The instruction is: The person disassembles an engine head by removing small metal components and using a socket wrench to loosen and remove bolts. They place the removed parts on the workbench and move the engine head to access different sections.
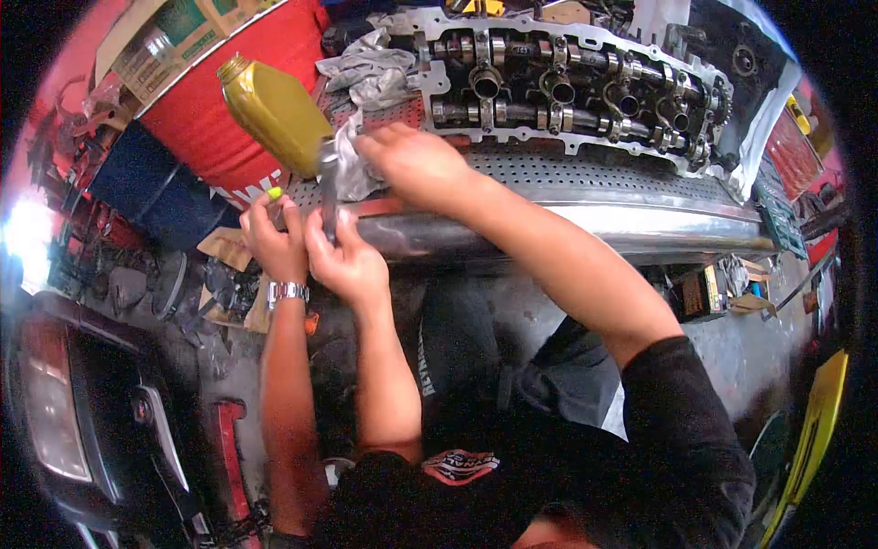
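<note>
My left hand [352,267] pinches a narrow dark metal piece [330,206] upright between thumb and fingers; its exact kind is not clear. Blurred by motion, my right hand [412,166] grips a crumpled whitish rag [352,178] against or right beside that metal piece. Left of my left hand, another person's hand [270,240], with a metal watch at the wrist, has a small bright yellow-green item [274,193] at its fingertips. Behind the hands a gold plastic bottle [274,114] stands tilted in view, its neck toward the upper left.
A cylinder head with camshafts [567,87] lies on the perforated metal bench [585,178]. More crumpled rag [370,73] is beside it. A red drum [219,119] stands at the left. A vehicle's headlight [57,393] is at lower left, and a red metal bar [231,467] near the floor.
</note>
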`<state>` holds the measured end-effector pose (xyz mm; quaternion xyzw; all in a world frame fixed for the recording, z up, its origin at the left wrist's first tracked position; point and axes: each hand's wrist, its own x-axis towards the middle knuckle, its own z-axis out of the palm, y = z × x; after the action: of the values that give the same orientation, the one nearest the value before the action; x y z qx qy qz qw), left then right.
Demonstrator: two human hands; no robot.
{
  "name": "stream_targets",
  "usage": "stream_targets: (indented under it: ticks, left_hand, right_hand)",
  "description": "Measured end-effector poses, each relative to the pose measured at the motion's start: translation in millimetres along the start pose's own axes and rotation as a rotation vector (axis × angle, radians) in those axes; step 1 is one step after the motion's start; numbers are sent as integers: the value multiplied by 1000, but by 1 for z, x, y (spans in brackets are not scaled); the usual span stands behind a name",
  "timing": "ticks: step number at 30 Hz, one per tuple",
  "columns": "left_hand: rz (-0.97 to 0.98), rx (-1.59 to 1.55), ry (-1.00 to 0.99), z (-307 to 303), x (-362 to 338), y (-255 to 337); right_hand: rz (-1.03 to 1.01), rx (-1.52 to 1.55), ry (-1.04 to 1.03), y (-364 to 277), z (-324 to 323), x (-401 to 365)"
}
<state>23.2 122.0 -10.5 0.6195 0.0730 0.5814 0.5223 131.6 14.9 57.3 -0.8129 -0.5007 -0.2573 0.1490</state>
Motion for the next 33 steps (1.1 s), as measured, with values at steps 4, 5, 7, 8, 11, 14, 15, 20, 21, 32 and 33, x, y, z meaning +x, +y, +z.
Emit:
stream_targets:
  ticks: [4, 5, 7, 8, 11, 14, 15, 20, 21, 32, 33]
  left_hand:
    - [-141, -133, -55, -13, -7, 8]
    - [-124, -134, -62, -15, -7, 9]
    - [-104, -71, -53, -21, -10, 6]
    - [-110, -77, -55, -23, -10, 6]
    - [-133, -96, -52, -21, -12, 7]
    - [-254, -208, -152, -3, -7, 22]
    - [-274, -82, -241, 5, 3, 29]
    - [304, 129, -397, 92, 80, 61]
    - [410, 168, -392, 113, 96, 64]
    - [402, 467, -734, 203, 170, 55]
    - [364, 494, -782, 202, 175, 58]
  right_hand:
    - [117, -316, -356, -2, 24, 49]
    - [143, -394, -446, 2, 29, 56]
    - [240, -365, -403, 17, 59, 61]
    - [288, -351, -383, 17, 55, 62]
    - [278, -239, -437, 24, 42, 58]
    - [261, -160, -444, 31, 32, 52]
    - [256, -162, -448, 32, 34, 53]
    - [186, 74, -195, 51, 60, 47]
    - [72, 77, -35, 68, 93, 51]
    - [162, 34, -413, 39, 28, 47]
    - [97, 69, -335, 41, 36, 45]
